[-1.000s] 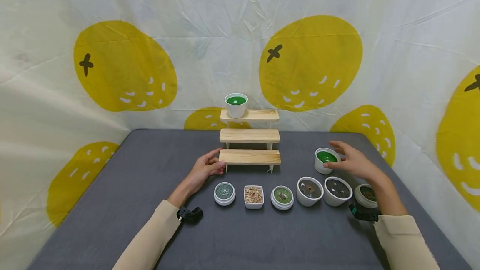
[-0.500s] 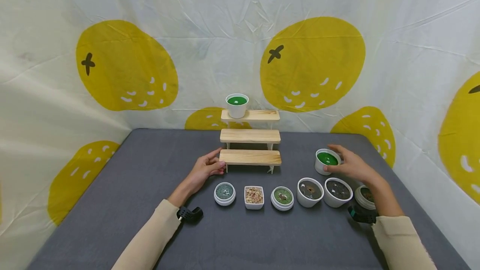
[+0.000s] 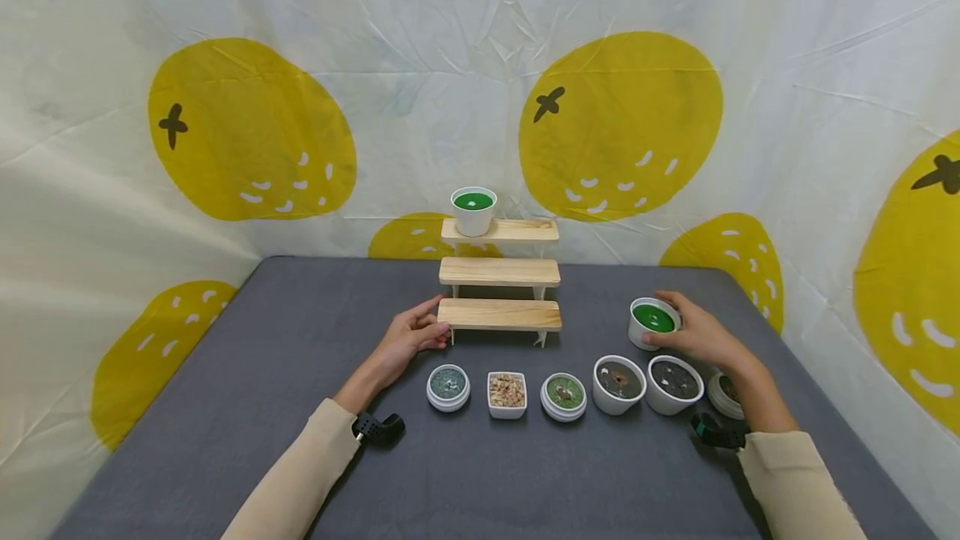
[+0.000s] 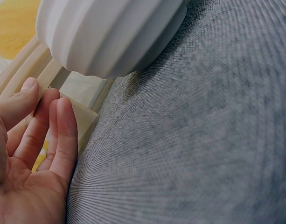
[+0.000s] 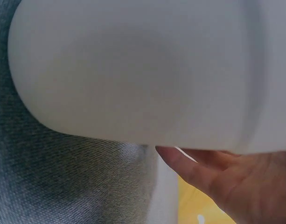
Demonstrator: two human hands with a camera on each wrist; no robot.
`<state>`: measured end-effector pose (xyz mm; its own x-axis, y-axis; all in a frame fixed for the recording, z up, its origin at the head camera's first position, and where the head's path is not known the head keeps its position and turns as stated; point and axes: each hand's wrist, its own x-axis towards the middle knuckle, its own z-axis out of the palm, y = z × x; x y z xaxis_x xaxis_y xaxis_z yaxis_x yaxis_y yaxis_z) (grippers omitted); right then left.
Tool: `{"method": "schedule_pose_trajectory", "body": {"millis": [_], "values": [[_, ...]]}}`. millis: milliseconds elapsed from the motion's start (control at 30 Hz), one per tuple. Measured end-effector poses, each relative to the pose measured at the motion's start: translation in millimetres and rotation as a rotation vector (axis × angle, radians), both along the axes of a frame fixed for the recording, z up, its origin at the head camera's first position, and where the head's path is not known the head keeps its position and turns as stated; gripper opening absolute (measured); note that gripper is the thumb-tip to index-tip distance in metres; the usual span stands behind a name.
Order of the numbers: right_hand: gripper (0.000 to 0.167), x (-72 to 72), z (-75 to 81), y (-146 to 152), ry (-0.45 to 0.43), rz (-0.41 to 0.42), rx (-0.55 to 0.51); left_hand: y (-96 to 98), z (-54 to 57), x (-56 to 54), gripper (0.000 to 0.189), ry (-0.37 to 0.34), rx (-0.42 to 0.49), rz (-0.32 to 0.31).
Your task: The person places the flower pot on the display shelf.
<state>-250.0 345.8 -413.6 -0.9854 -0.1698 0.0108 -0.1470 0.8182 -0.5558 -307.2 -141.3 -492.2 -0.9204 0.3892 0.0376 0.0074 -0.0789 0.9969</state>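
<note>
My left hand (image 3: 408, 333) pinches the left end of the lowest step of a three-tier wooden stand (image 3: 498, 315), thumb against the fingers at its edge in the left wrist view. My right hand (image 3: 697, 332) grips a white cup with a green top (image 3: 653, 320) standing on the table, thumb on its near side and fingers round its far side. A matching white cup with a green top (image 3: 473, 212) stands at the left end of the top step. In the right wrist view a large white pot (image 5: 129, 84) hides much of the right hand.
In front of the stand, a row on the grey table (image 3: 480, 473) holds a blue-green-topped pot (image 3: 447, 386), a square dish of chips (image 3: 507, 394), a green-topped pot (image 3: 563, 396) and two dark-topped cups (image 3: 618, 384). Another pot (image 3: 726, 397) is partly behind my right wrist.
My right hand has closed in round the green-topped cup, its fingers coming down and nearer to the rim. The left hand has stayed at the stand's lowest step.
</note>
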Motion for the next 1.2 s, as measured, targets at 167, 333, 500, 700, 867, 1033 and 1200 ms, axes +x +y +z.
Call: {"method": "schedule_pose_trajectory", "body": {"millis": [167, 333, 500, 700, 867, 1033, 1200], "values": [[0.094, 0.4, -0.3, -0.2, -0.028, -0.005, -0.021, 0.0, 0.0, 0.5, 0.069, -0.005, -0.009, 0.006], [0.093, 0.5, -0.9, 0.4, -0.031, -0.008, -0.032, -0.5, 0.1, 0.6, 0.069, -0.009, -0.017, 0.010], [0.094, -1.2, -2.6, 2.5, -0.028, -0.012, -0.035, -1.1, 2.1, 0.4, 0.070, -0.010, -0.014, 0.010], [0.092, -2.6, -5.0, 3.9, -0.025, -0.007, -0.042, -1.5, 3.3, 1.4, 0.069, -0.023, -0.023, 0.020], [0.089, -4.0, -5.0, 4.9, -0.010, -0.008, -0.052, -0.7, 3.5, 0.2, 0.068, -0.025, -0.021, 0.028], [0.091, -4.0, -3.7, 3.1, -0.024, -0.009, -0.059, -0.8, 2.4, 0.0, 0.069, -0.022, -0.022, 0.025], [0.092, -1.0, 1.1, 1.6, -0.018, -0.013, -0.082, -0.3, 2.1, 0.4, 0.071, -0.016, -0.026, 0.011]]}}
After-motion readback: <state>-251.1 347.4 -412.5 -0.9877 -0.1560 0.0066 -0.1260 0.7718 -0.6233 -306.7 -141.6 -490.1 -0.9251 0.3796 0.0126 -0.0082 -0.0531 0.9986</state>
